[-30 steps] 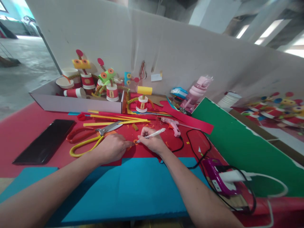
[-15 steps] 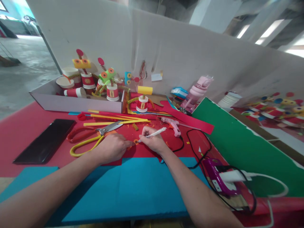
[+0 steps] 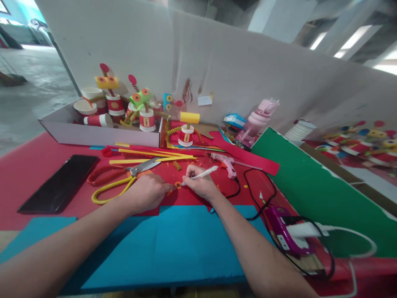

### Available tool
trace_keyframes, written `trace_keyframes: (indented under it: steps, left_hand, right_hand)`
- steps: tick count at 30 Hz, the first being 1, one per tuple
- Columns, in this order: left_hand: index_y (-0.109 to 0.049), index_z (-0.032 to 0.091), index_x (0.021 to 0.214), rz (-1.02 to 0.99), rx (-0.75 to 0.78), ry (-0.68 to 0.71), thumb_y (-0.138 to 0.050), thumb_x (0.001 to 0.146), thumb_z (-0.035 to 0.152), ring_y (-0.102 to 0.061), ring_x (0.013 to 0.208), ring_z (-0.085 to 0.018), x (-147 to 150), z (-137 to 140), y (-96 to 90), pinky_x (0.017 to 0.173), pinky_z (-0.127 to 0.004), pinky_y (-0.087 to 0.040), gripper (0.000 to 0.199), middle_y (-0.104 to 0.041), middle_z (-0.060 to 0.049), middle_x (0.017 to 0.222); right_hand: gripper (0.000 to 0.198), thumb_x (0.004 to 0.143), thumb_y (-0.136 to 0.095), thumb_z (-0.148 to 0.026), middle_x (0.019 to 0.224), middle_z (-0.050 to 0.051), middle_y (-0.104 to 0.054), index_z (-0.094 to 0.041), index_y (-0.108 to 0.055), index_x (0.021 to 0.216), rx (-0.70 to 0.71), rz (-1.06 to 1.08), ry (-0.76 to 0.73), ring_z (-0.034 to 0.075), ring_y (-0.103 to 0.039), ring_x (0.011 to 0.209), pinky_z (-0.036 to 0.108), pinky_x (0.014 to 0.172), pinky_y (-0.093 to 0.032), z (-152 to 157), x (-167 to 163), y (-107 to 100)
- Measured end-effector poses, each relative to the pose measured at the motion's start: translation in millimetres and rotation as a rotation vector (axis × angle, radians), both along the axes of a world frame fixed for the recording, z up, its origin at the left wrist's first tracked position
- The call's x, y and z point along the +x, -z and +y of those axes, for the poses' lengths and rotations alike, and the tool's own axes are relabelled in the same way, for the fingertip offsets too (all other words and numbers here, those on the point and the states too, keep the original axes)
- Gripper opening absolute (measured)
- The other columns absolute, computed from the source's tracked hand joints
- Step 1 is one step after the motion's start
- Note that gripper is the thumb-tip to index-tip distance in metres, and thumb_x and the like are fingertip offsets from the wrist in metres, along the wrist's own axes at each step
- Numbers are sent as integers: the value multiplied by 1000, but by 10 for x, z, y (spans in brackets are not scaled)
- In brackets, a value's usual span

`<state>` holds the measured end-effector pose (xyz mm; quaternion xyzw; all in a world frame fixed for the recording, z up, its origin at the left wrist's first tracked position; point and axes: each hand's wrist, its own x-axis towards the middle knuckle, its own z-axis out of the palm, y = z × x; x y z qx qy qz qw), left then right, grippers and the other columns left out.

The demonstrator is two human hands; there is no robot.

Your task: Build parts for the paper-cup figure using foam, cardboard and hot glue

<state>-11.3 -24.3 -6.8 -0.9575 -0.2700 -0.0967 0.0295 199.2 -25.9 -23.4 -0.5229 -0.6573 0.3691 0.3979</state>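
At the centre of the frame the pen (image 3: 205, 172) looks like smooth, translucent plastic, and the small orange disc (image 3: 178, 185) like matt paper. Left of centre, the scissors (image 3: 136, 169) pair smooth metal blades with plastic-looking handles, and the black phone (image 3: 58, 183) is glossy. At the lower centre, the blue sheet (image 3: 161, 248) looks smooth and matt.

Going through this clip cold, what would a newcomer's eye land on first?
Probably the springy-armed paper-cup figures clustered in the pale box at the back left. Next, the big red-and-yellow-handled scissors beside the left hand, and the large green panel slanting along the right side. At centre, the right hand grips a pale pen, its tip close to a small orange disc.
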Motion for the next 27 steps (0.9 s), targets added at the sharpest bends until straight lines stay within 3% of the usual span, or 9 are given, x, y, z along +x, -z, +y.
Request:
trace_keyframes:
  steps: [27]
  left_hand:
    - [-68, 24, 107, 39, -5, -16, -42, 85, 14, -61, 66, -19, 11, -12, -27, 61, -29, -44, 35, -65, -5, 68]
  right_hand:
    - [18, 73, -58, -28, 55, -6, -48, -21, -44, 64, -6, 34, -2, 11, -52, 52, 21, 48, -34, -1, -20, 13]
